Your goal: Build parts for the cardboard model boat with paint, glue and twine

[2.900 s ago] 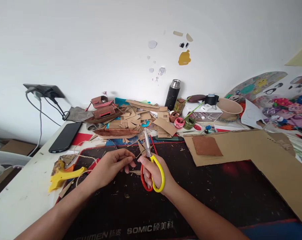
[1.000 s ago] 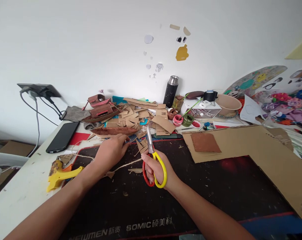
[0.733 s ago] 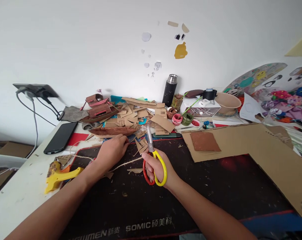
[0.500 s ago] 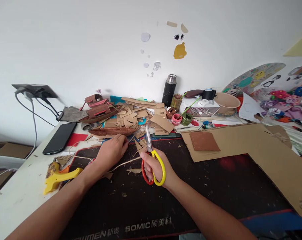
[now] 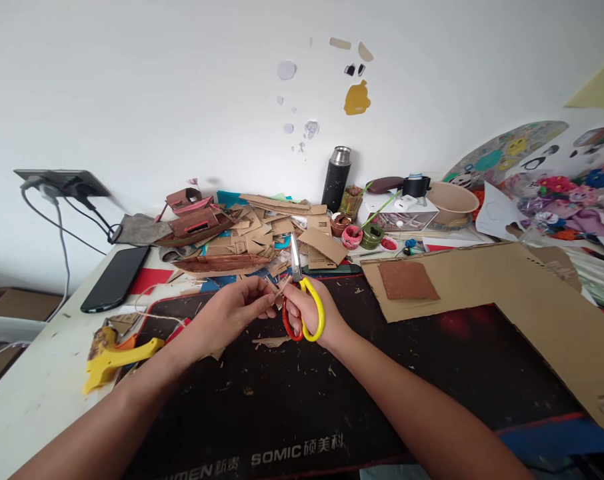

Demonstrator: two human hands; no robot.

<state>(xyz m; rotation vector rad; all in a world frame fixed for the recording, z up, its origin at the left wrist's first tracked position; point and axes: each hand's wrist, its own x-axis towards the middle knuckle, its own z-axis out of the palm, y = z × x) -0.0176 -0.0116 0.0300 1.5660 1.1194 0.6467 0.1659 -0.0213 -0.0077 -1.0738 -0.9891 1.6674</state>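
Scissors (image 5: 296, 260) with one red and one yellow handle loop are in my right hand (image 5: 329, 317), blades pointing away from me. Right beside it, my left hand (image 5: 237, 310) is closed in a pinch on a thin piece of twine (image 5: 281, 291), whose end reaches the fingers of my right hand. More of the pale twine lies in a loop on the table by my left wrist. Just beyond the left hand sits a reddish-brown cardboard boat hull (image 5: 219, 264). A torn cardboard scrap (image 5: 272, 342) lies on the black mat (image 5: 282, 400).
A yellow glue gun (image 5: 117, 360) and a black phone (image 5: 115, 280) lie at the left. Behind the hands are heaped cardboard scraps (image 5: 255, 230), a brown model boat (image 5: 197, 223), paint jars (image 5: 352, 237) and a black flask (image 5: 337, 180). A large cardboard sheet (image 5: 537, 313) covers the right.
My left hand has moved right and up to meet the right hand, turning so its fingertips now pinch the twine. The scissors have shifted slightly away from me, still in the right hand.
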